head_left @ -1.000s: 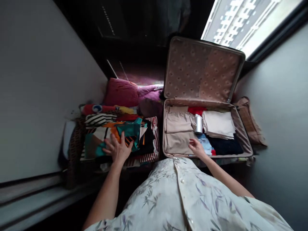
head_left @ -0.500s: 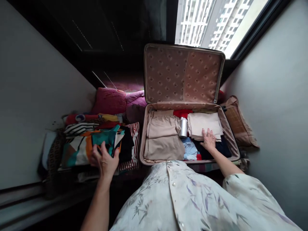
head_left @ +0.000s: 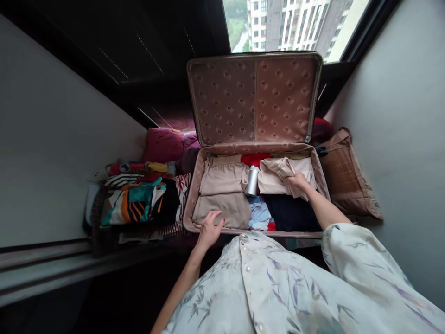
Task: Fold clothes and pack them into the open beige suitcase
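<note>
An open suitcase [head_left: 194, 204] lies in front of me, packed with clothes. My right hand [head_left: 298, 182] grips the edge of a folded cream garment [head_left: 274, 178] on the suitcase's right side, and the cloth is bunched at my fingers. Over the near left edge of the case is my left hand [head_left: 210, 230], fingers apart and holding nothing, close to folded beige trousers [head_left: 222, 208]. Between the two beige stacks a silver metal canister [head_left: 252, 181] leans. Below it are a light blue garment [head_left: 259, 213] and dark navy cloth [head_left: 292, 212].
A pile of folded clothes [head_left: 134, 204] stands left of the suitcase, a colourful patterned piece on top. Pink cushions [head_left: 162, 144] sit behind it. The raised suitcase lid [head_left: 255, 99] rests by the window. A brown packed bag [head_left: 347, 174] lies against the right wall.
My left hand has left the clothes pile and moved right to the suitcase's near edge. My right hand, earlier flat on the cream garment, now grips and lifts part of it.
</note>
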Tool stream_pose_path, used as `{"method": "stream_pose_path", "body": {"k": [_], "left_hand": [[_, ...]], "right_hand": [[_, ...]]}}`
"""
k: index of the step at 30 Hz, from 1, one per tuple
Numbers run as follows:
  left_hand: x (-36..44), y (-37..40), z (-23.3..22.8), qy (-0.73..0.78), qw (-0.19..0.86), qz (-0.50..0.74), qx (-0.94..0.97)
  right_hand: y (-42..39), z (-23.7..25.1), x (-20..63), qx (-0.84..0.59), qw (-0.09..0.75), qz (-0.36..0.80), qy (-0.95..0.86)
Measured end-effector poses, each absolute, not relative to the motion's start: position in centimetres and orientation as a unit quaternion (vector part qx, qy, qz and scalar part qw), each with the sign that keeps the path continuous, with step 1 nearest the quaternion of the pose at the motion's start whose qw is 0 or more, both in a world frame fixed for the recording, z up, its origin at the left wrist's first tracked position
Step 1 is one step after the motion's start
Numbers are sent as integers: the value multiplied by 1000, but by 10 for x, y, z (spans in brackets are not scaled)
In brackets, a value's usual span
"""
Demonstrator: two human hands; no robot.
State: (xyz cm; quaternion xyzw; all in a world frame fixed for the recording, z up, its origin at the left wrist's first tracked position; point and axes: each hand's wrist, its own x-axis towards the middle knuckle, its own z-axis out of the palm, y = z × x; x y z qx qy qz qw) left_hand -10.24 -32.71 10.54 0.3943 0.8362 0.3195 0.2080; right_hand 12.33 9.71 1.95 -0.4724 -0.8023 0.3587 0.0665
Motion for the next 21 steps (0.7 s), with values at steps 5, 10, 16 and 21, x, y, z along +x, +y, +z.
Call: {"method": "stream_pose_path", "body": {"k": [5, 10, 16, 21], "left_hand": [[-85, -327, 99, 825, 275, 339, 358], [-75, -327, 91, 822, 300, 365, 320], [-77, -322, 86, 819, 314, 378, 297], [-102, -311, 76, 795, 365, 440, 202]], "right_hand": [[94, 25, 117, -439, 61, 429, -787], [37, 15, 113, -368, -39, 225, -901], [-11, -6, 110, -337, -8, 106, -936], [12, -5, 100, -378, -28, 128, -917]]}}
